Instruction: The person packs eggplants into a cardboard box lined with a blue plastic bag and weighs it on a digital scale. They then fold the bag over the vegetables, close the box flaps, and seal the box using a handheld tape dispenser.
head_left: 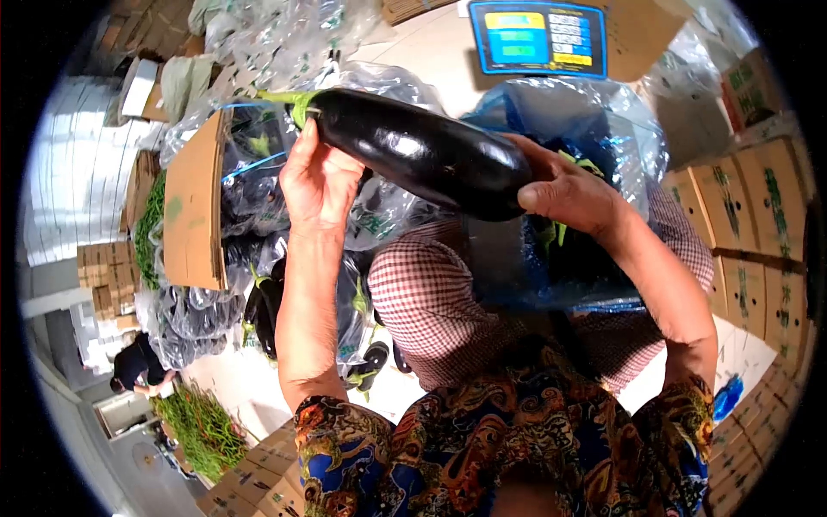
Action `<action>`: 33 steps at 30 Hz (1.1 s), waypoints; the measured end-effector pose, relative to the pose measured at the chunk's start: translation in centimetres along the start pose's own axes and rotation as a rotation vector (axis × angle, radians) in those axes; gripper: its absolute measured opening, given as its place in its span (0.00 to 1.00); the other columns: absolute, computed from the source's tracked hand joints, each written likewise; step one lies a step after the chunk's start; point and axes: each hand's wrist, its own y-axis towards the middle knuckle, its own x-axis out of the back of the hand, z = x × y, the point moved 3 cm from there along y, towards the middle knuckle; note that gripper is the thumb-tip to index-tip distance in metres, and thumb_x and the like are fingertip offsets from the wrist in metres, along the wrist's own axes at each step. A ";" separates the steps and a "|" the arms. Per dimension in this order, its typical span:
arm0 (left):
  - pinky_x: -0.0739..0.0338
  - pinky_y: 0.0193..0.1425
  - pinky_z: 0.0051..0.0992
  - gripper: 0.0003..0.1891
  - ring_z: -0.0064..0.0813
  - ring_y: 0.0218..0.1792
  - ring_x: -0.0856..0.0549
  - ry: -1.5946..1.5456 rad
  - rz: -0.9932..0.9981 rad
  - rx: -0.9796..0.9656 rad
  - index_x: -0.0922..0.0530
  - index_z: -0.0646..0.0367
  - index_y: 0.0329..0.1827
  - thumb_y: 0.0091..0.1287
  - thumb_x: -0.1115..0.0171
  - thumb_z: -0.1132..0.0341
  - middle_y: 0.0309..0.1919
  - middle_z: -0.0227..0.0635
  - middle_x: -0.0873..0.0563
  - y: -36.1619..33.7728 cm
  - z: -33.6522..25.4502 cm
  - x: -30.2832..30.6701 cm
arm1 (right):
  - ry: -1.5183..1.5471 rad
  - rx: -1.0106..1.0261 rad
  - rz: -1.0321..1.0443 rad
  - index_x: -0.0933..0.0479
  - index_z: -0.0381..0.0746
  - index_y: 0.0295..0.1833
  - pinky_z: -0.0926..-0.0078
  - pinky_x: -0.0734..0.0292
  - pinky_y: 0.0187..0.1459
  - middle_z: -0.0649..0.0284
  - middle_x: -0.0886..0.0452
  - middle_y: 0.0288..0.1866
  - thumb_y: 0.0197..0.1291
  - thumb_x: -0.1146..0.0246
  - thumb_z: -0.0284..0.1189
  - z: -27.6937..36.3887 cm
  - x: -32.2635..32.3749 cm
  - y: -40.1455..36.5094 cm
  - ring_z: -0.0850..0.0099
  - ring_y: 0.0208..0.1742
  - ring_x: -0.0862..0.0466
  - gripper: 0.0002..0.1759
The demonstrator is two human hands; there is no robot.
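A large, glossy dark eggplant is held up between my two hands, lying nearly level with its green stem end to the left. My left hand grips it near the green cap, thumb against the stem end. Around the blunt right end, my right hand is closed with its thumb in front. Below my right hand stands a blue plastic bag with more eggplants inside, their green stems partly showing. Other eggplants lie in clear plastic beside my left forearm.
Behind the bag is a blue-framed scale display. An open cardboard box stands to the left. Stacked cartons line the right side. A pile of long green and red peppers lies at lower left, near another person bending over.
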 end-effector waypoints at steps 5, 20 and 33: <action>0.36 0.72 0.50 0.23 0.56 0.65 0.29 0.158 -0.045 0.221 0.30 0.69 0.61 0.71 0.44 0.60 0.61 0.59 0.26 1.2 4.5 -3.6 | -0.363 -0.098 -0.123 0.43 0.44 0.75 0.66 0.35 0.67 0.58 0.30 0.65 0.34 0.23 0.23 -0.1 0.1 -2.9 0.60 0.68 0.32 0.58; 0.27 0.40 0.26 0.21 0.20 0.38 0.20 0.902 -0.185 0.550 0.24 0.51 0.53 0.63 0.32 0.52 0.40 0.24 0.17 3.3 18.4 -5.9 | -0.014 -0.459 -0.257 0.43 0.36 0.74 0.68 0.38 0.70 0.55 0.30 0.69 0.52 0.27 0.30 -5.8 5.4 -11.9 0.63 0.69 0.31 0.47; 0.22 0.40 0.28 0.22 0.22 0.42 0.20 0.818 -0.030 0.658 0.30 0.51 0.56 0.60 0.34 0.60 0.43 0.26 0.21 3.2 18.5 -6.1 | -0.072 -0.272 -0.165 0.37 0.35 0.71 0.68 0.35 0.67 0.59 0.24 0.63 0.45 0.23 0.37 -5.5 5.7 -11.4 0.66 0.63 0.26 0.49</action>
